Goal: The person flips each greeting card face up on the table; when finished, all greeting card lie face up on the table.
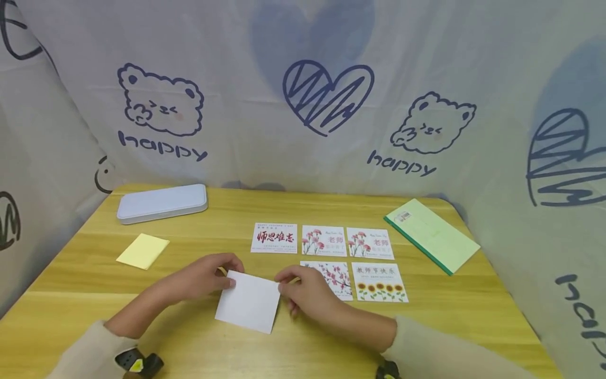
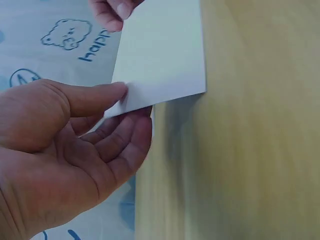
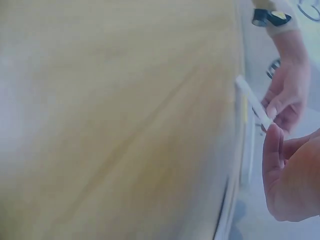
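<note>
Both hands hold a blank white square card (image 1: 248, 304) near the front of the table. My left hand (image 1: 204, 275) pinches its far left corner, thumb on the upper face and the other fingers beneath, as the left wrist view shows. At the far right corner, the thumb and fingers of my right hand (image 1: 310, 296) grip the edge. The card tilts above the wood in the left wrist view and appears nearly edge-on in the right wrist view. Just beyond the right hand lies a card with pink blossoms (image 1: 342, 279), partly covered by that hand.
Beside the blossom card lies a sunflower card (image 1: 380, 282). Behind are a red-lettered card (image 1: 273, 238) and two carnation cards (image 1: 324, 241). A yellow paper pad (image 1: 143, 251) and a pale case (image 1: 163, 203) lie left, a green notebook (image 1: 433, 235) right. Printed cloth (image 1: 246, 126) hangs behind.
</note>
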`<state>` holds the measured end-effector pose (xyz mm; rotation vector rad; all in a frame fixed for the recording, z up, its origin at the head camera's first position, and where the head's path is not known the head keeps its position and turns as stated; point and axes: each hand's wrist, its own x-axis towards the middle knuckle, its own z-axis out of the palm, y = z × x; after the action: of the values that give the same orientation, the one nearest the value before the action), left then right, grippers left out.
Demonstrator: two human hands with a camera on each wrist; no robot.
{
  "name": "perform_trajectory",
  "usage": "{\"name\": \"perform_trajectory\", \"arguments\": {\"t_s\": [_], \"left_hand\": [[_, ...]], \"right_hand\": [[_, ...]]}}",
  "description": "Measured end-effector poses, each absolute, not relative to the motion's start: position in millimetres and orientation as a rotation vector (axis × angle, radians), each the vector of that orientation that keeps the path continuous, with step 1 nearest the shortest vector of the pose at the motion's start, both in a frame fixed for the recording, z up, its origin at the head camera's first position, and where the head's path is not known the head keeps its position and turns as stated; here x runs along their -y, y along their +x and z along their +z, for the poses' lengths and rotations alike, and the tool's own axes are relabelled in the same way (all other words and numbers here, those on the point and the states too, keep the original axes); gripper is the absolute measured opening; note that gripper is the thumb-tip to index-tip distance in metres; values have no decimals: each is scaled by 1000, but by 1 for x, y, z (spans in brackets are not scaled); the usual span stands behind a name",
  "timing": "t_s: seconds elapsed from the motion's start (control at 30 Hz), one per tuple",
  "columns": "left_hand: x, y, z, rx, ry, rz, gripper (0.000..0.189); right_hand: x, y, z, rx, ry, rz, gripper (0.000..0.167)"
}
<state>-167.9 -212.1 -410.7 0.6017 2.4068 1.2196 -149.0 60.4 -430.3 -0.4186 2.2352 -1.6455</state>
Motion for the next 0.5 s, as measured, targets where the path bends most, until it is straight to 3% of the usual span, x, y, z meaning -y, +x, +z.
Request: {"name": "perform_trajectory", "arguments": {"t_s": [0.5], "left_hand": [[175,-194,-375,-2383,608,1445,19]], "right_hand": [[-109,-176,-390,-2393,-379,-1834,10]]}}
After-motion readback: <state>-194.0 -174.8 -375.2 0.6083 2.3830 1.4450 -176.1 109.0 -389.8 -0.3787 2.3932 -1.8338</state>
